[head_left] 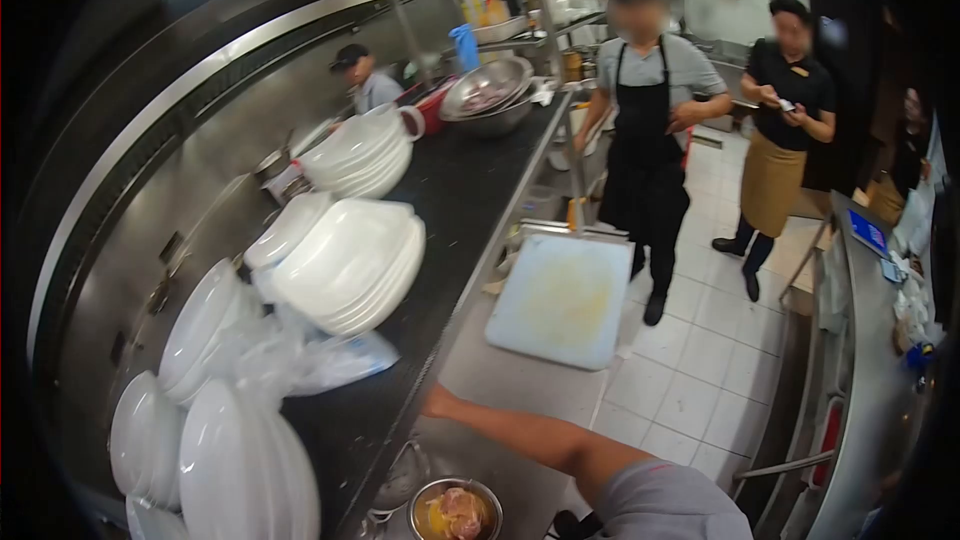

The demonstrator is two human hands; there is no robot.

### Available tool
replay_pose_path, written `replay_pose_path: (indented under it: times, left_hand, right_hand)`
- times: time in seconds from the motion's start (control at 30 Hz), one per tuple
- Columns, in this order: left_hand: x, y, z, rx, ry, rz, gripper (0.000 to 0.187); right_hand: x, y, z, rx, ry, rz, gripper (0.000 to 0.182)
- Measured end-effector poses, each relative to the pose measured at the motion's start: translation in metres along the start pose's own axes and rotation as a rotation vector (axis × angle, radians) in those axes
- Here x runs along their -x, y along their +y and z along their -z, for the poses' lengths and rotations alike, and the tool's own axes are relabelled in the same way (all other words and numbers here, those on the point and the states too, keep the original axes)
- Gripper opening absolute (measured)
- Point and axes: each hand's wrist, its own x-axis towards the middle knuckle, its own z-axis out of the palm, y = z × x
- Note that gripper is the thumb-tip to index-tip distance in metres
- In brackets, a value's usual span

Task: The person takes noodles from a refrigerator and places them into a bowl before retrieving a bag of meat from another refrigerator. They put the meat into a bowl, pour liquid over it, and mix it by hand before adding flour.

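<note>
My right arm reaches across from the lower right in a grey sleeve, and my right hand (436,401) is at the edge of the dark shelf (450,190). Its fingers are hidden behind that edge, so I cannot see what they touch or hold. Below the hand, a metal bowl (413,520) holds pieces of raw meat (461,512) in yellow liquid. A clear container (403,475) stands beside the bowl, partly under the shelf. Farther along the steel counter (490,370) lies a pale blue cutting board (560,300) with yellowish stains. My left hand is out of view.
Stacked white dishes (350,265) and a plastic bag (345,362) crowd the shelf, with metal colanders (488,90) at its far end. Two people (648,130) (785,120) stand on the tiled floor; another person (370,80) is behind the shelf. A steel counter (850,270) runs along the right.
</note>
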Motion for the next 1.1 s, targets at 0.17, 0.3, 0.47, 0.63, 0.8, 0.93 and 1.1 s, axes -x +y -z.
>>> replay_pose_path:
  times: [0.17, 0.3, 0.47, 0.63, 0.8, 0.93, 1.1]
  left_hand:
    - [-0.069, -0.054, -0.07, -0.191, -0.257, 0.148, 0.031]
    - [-0.086, -0.11, -0.199, -0.246, -0.368, 0.263, 0.028]
    - [-0.091, -0.225, -0.367, -0.136, -0.448, 0.367, 0.03]
    - [-0.088, -0.308, -0.515, -0.091, -0.559, 0.46, 0.019]
    - [-0.106, -0.344, -0.618, -0.18, -0.615, 0.414, 0.012]
    - [-0.138, -0.355, -0.677, -0.208, -0.611, 0.379, 0.017]
    - [-0.189, -0.363, -0.735, -0.213, -0.571, 0.298, 0.018]
  right_hand:
    - [0.174, 0.0, 0.239, 0.09, 0.288, -0.175, 0.022]
    - [0.313, -0.004, 0.375, 0.278, 0.392, -0.314, 0.013]
    - [0.364, -0.025, 0.479, 0.4, 0.45, -0.248, 0.016]
    - [0.338, 0.01, 0.558, 0.779, 0.29, -0.14, 0.058]
    - [0.307, 0.104, 0.642, 0.977, 0.131, -0.292, 0.066]
    - [0.264, 0.126, 0.691, 1.011, 0.116, -0.364, 0.057]
    - [0.198, 0.187, 0.739, 1.03, 0.017, -0.398, 0.048]
